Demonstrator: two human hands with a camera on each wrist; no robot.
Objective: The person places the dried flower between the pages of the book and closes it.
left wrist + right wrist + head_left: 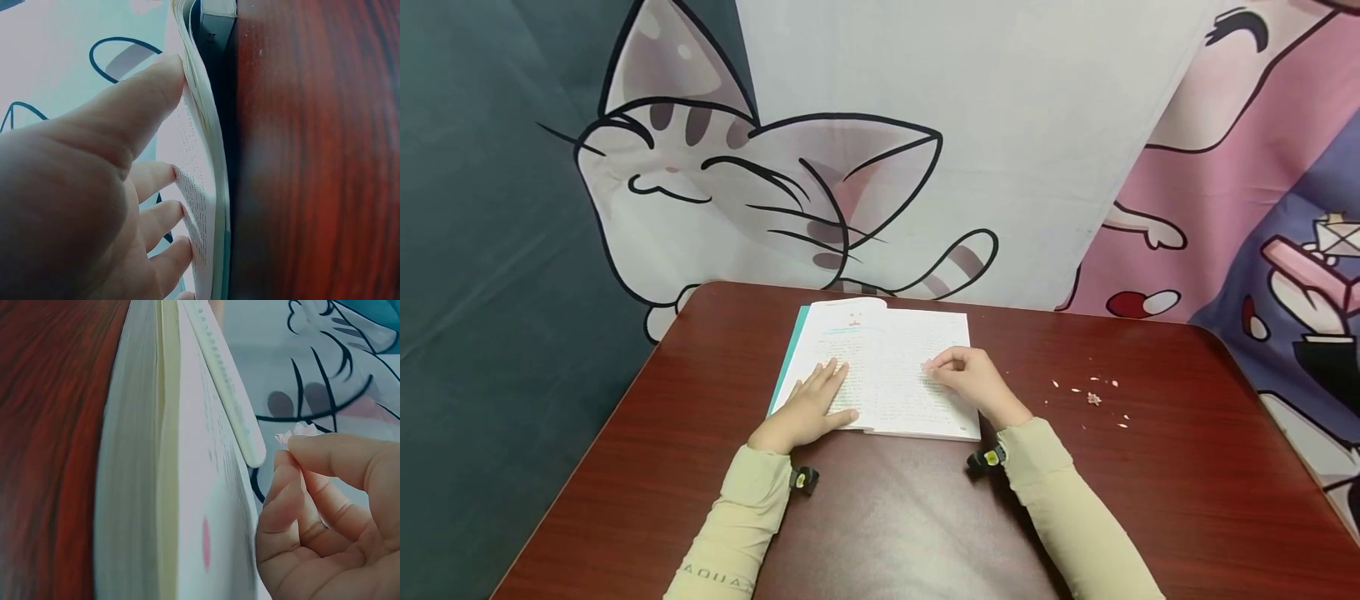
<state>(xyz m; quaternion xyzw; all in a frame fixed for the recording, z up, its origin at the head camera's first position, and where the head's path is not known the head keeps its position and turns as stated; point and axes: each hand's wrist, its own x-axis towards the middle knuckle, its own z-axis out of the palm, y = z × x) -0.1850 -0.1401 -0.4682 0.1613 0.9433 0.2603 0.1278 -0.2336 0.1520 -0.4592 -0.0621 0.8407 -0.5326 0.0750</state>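
An open book [917, 375] with a teal cover edge lies on the table, its printed pages facing up. On the left page rests my left hand [805, 412], fingers spread and thumb near the bottom edge; the left wrist view shows those fingertips [165, 178] pressing the paper. Over the right page, my right hand [973, 379] pinches a small pale pink flower [300, 431] between thumb and fingertips. The right wrist view shows the thick page block [134, 487] beside that hand, and a pink mark [206, 544] on the page.
Right of the book, a small pale flower [1093, 399] lies among several scattered petals [1115, 383] on the brown table [1195, 483]. Behind the table's far edge hangs a cloth [1037, 167] printed with cartoon cats. Each wrist wears a small black camera [985, 460].
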